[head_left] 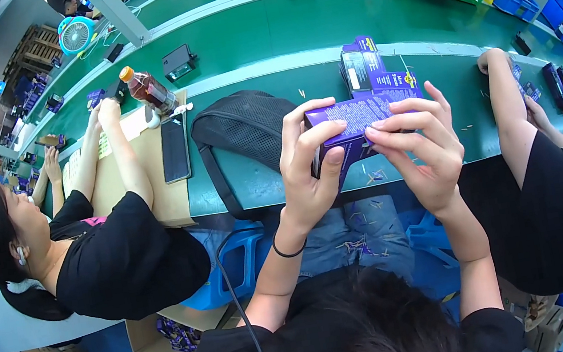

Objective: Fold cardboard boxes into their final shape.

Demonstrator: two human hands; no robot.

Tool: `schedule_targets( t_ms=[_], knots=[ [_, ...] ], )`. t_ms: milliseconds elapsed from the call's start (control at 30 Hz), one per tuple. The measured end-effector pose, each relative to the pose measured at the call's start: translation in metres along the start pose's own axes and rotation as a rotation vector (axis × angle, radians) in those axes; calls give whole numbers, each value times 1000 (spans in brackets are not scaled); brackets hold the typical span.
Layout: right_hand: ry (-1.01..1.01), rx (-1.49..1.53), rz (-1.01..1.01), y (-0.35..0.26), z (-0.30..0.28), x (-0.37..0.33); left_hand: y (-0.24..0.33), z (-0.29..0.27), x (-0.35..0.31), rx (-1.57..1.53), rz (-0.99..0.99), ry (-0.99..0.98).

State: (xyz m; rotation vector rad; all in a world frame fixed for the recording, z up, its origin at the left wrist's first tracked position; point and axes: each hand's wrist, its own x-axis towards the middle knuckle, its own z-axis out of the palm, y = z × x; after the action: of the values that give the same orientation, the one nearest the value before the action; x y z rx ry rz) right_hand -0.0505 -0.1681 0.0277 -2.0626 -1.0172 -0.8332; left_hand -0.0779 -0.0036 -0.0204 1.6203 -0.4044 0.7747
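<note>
I hold a small purple printed carton (pixel 353 119) up above the front edge of the green bench. My left hand (pixel 311 156) grips its left end, with fingers over the top and the thumb on the near side. My right hand (pixel 428 145) pinches the right part of the same carton between thumb and fingertips. Just behind it, more purple cartons (pixel 360 60) stand close together on the bench, partly hidden by the held one and my fingers.
A black mesh bag (pixel 244 126) lies left of my hands, by a phone (pixel 174 147) and a drink bottle (pixel 149 90). Co-workers sit on both sides, a bare arm (pixel 504 96) reaching in at right. Small scraps (pixel 375 176) litter the bench edge.
</note>
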Motion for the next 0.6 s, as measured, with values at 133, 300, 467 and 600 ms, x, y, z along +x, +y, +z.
schedule_targets(
  t_ms=[133, 300, 467, 600],
  knots=[
    [-51, 279, 135, 10, -1, -2, 1, -2, 3, 48, 52, -82],
    [-206, 520, 267, 20, 6, 5, -10, -8, 9, 54, 70, -157],
    [-258, 518, 406, 59, 27, 34, -17, -12, 31, 192, -119, 26],
    [-106, 626, 760, 146, 73, 92, -32, -23, 44, 423, 4, 295]
  ],
)
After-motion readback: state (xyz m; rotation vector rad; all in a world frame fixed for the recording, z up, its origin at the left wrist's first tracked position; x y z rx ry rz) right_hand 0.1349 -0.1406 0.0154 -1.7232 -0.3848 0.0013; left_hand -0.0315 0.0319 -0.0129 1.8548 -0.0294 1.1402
